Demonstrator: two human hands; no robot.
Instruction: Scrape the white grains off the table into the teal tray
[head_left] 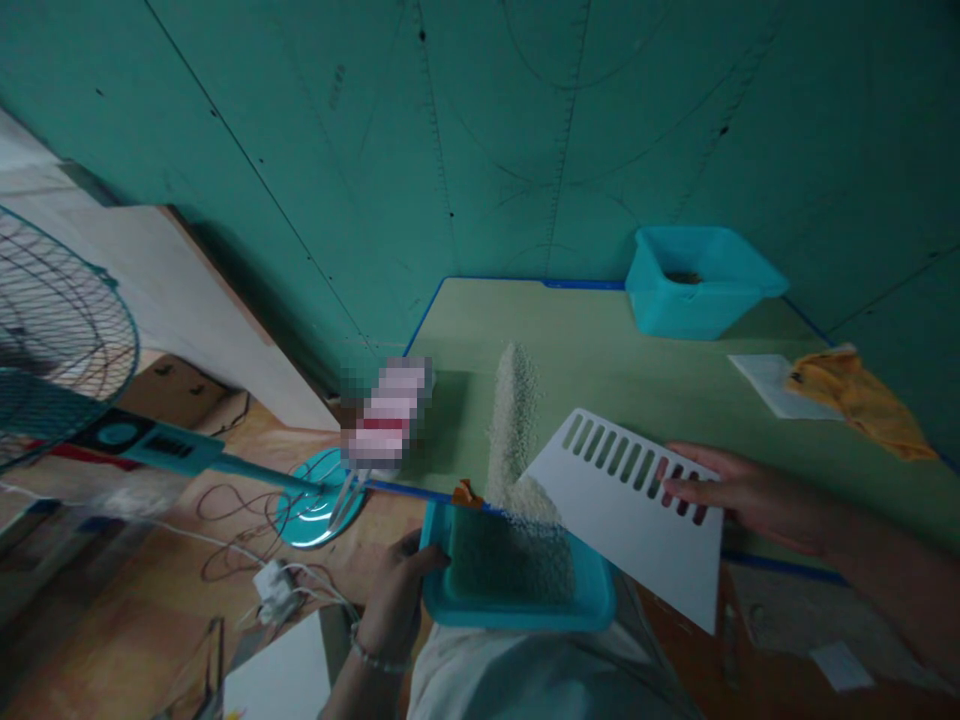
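My left hand grips the left rim of a teal plastic bin, held just below the table's front edge. Pale grains lie in a long ridge on the green tabletop, and some spill over the edge into the bin. In my right hand is a white slotted board, its fingers closed around the slotted end. The board's left corner touches the near end of the grain ridge. A small orange-brown scrap sits at the table edge beside the bin.
At the back right stands a turquoise bin with something dark inside. An orange cloth lies partly over a white sheet. A pink blurred package is at the table's left edge. A fan, cables and a power strip occupy the left floor.
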